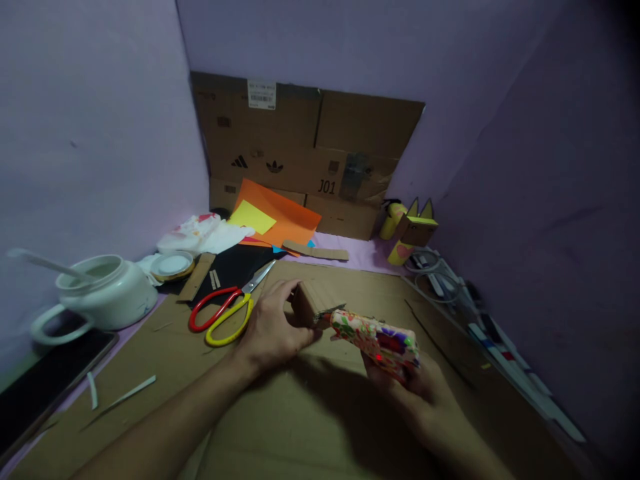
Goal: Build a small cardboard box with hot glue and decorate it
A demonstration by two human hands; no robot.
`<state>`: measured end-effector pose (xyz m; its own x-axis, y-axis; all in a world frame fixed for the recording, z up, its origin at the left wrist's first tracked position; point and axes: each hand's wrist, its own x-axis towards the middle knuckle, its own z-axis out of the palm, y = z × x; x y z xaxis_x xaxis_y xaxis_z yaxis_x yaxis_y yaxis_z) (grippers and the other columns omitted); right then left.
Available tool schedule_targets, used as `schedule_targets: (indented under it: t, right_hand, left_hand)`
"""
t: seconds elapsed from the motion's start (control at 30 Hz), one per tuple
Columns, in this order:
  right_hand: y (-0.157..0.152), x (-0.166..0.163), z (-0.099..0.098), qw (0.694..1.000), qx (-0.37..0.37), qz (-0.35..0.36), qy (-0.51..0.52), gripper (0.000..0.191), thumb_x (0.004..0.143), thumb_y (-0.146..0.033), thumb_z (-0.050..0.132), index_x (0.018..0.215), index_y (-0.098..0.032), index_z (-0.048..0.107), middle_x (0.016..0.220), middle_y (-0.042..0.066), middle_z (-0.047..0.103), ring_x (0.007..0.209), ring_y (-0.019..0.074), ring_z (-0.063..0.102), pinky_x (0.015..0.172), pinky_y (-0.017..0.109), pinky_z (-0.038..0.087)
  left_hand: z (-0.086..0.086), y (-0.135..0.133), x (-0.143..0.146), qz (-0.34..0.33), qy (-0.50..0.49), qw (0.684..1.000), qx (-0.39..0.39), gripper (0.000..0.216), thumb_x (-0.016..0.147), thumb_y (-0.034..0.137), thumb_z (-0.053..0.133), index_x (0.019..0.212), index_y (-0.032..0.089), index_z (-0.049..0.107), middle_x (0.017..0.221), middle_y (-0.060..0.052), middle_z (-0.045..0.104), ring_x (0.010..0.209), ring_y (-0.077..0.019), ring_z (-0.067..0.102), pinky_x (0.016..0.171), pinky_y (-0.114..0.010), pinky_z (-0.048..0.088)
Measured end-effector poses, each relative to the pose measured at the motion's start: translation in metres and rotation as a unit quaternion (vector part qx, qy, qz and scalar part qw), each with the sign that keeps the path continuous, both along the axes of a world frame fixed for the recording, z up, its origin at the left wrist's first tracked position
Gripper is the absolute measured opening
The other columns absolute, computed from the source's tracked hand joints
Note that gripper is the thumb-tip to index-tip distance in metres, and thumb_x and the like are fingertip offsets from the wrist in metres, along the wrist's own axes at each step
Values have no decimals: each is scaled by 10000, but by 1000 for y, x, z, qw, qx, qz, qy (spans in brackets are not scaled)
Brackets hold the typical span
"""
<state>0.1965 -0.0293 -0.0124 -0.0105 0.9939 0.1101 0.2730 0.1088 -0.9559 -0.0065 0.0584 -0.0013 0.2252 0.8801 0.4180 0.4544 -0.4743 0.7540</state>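
Observation:
My left hand (274, 328) is closed on a small piece of cardboard (306, 301) and holds it upright on the cardboard sheet (320, 427). My right hand (415, 387) grips a glue gun with a floral pattern (377, 339); a red light glows on its underside. The gun's tip touches the side of the small cardboard piece. Scissors with one red and one yellow handle (226, 309) lie just left of my left hand.
A white pot with a stick in it (103, 293) and a dark phone (45, 387) are at the left. Orange and yellow paper (275, 217), a flattened box (310, 153), a small cardboard figure (415, 233) and cables (440, 273) lie behind. Cardboard strips (120, 399) lie front left.

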Motion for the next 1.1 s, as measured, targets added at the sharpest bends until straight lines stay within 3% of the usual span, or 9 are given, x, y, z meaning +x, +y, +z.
schedule_targets:
  t: [0.13, 0.27, 0.57, 0.73, 0.9, 1.0, 1.1]
  right_hand:
    - [-2, 0, -6, 999, 4, -50, 8, 237, 735, -412, 636, 714, -176, 632, 652, 21, 554, 599, 168, 509, 549, 266, 441]
    - [-1, 1, -7, 1000, -2, -12, -3, 234, 752, -395, 625, 676, -174, 605, 616, 12, 527, 569, 152, 478, 519, 251, 415]
    - [1, 3, -5, 999, 20, -16, -32, 237, 761, -380, 581, 666, -164, 595, 589, 8, 515, 537, 140, 454, 486, 243, 385]
    - [3, 5, 2, 1000, 5, 16, -7, 183, 776, -344, 585, 770, -168, 637, 785, 73, 667, 742, 212, 607, 661, 289, 475]
    - [10, 3, 7, 999, 1, 19, 38, 194, 755, -294, 624, 897, -169, 665, 940, 94, 693, 886, 233, 614, 790, 326, 466]
    - [11, 2, 7, 996, 2, -17, 92, 288, 718, -317, 671, 954, -155, 644, 771, 51, 669, 694, 176, 593, 626, 268, 473]
    - [12, 3, 8, 986, -20, -48, 161, 331, 690, -402, 694, 871, -135, 618, 500, -50, 493, 419, 79, 397, 388, 186, 321]
  left_hand:
    - [-1, 0, 0, -8, -8, 1000, -9, 596, 547, 304, 766, 1076, 145, 542, 1033, -98, 618, 910, -240, 599, 802, -390, 502]
    - [2, -1, 1, 0, 2, 1000, -6, 561, 552, 331, 762, 1041, 145, 561, 989, -91, 630, 870, -236, 599, 765, -379, 505]
    - [4, -1, 1, 8, 7, 1000, -17, 591, 552, 350, 760, 1060, 116, 568, 986, -93, 637, 868, -221, 587, 779, -347, 481]
    - [6, -1, -1, -1, 11, 999, -32, 573, 545, 252, 743, 1078, 125, 573, 1022, -92, 633, 900, -222, 581, 802, -345, 468]
    - [4, 3, -5, 21, 12, 997, -70, 655, 522, 278, 755, 1120, 99, 556, 1046, -116, 634, 933, -251, 588, 832, -376, 464]
    - [1, 6, -5, -1, -1, 991, -136, 671, 538, 287, 749, 1149, 104, 541, 1037, -120, 654, 907, -257, 619, 807, -375, 484]
    - [-3, 7, -4, -42, 18, 987, -154, 640, 568, 258, 723, 1170, 155, 533, 1096, -109, 650, 983, -275, 614, 865, -397, 470]
